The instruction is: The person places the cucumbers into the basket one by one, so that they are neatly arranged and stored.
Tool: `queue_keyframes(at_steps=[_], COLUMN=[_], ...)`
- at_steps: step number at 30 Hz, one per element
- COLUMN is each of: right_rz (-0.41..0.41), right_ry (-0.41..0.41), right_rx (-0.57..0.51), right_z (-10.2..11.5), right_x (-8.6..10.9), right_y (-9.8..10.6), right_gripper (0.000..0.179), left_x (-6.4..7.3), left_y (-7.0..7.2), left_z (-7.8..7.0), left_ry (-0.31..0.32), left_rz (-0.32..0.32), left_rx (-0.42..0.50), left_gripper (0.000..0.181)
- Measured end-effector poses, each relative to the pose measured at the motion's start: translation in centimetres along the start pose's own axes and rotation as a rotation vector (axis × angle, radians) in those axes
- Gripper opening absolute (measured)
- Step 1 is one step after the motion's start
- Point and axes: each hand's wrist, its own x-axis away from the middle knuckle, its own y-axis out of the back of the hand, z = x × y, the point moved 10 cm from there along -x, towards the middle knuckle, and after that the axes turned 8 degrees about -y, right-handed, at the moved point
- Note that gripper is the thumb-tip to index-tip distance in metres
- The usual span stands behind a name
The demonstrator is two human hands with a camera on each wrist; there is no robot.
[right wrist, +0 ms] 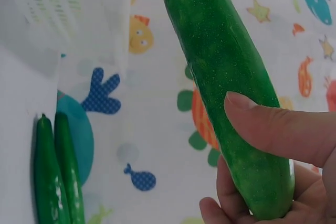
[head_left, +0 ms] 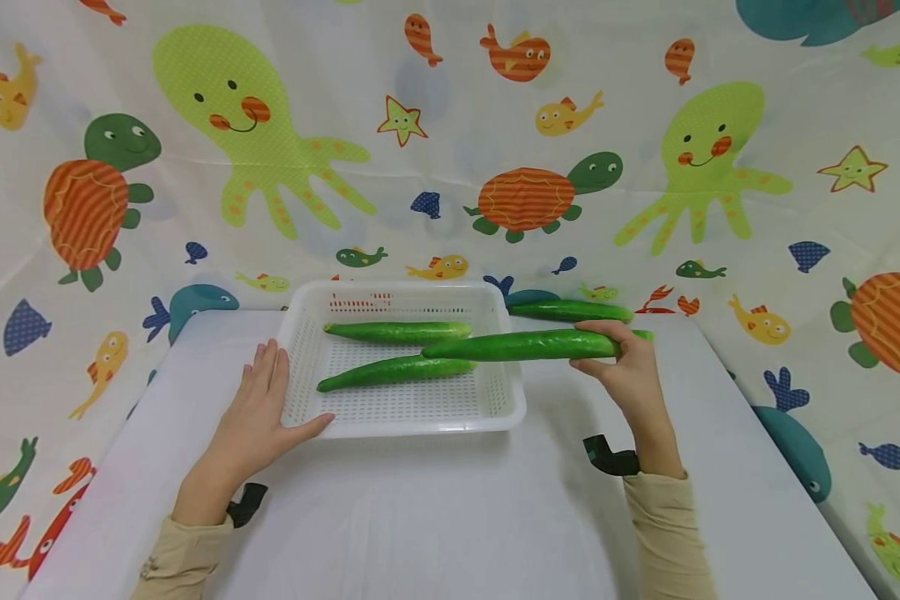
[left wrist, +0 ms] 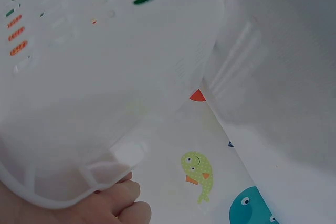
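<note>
My right hand [head_left: 630, 371] grips a long green cucumber [head_left: 525, 345] near its right end, thumb on one side and fingers curled on the other. The cucumber's far end hangs over the right part of a white plastic basket [head_left: 412, 425]. Inside the basket lie two more cucumbers, an upper one [head_left: 390, 332] and a lower one [head_left: 390, 374]. With fingers straight, my left hand [head_left: 258, 408] rests against the basket's left side, its thumb by the front rim. In the left wrist view, some fingers [left wrist: 123, 203] show beside the rim.
Behind the held cucumber, another cucumber [head_left: 570, 311] lies at the table's back edge; the right wrist view shows two cucumbers [right wrist: 50, 171] side by side on the table. A cloth printed with sea animals [head_left: 450, 133] hangs behind the white table [head_left: 435, 517].
</note>
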Motion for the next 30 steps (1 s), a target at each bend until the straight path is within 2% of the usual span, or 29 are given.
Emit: queue_keyframes(at_steps=[6,11,19,30], right_rz=[0.009,0.054,0.127,0.26], right_ry=[-0.017,-0.016,0.063,0.097], right_rx=[0.082,0.109,0.19,0.277], right_z=[0.3,0.8,2.2,3.8], right_x=[0.3,0.7,1.4,2.2], right_y=[-2.0,-4.2,-7.8,-11.9], right_gripper=[0.05,0.05,0.05,0.044], left_x=[0.1,0.1,0.1,0.2], left_y=[0.0,0.0,0.1,0.2], left_z=[0.1,0.0,0.0,0.0], left_ry=[0.003,0.001,-0.012,-0.012], left_rz=[0.001,0.002,-0.015,-0.025], left_rx=[0.001,0.004,0.005,0.009], left_gripper=[0.121,0.12,0.119,0.12])
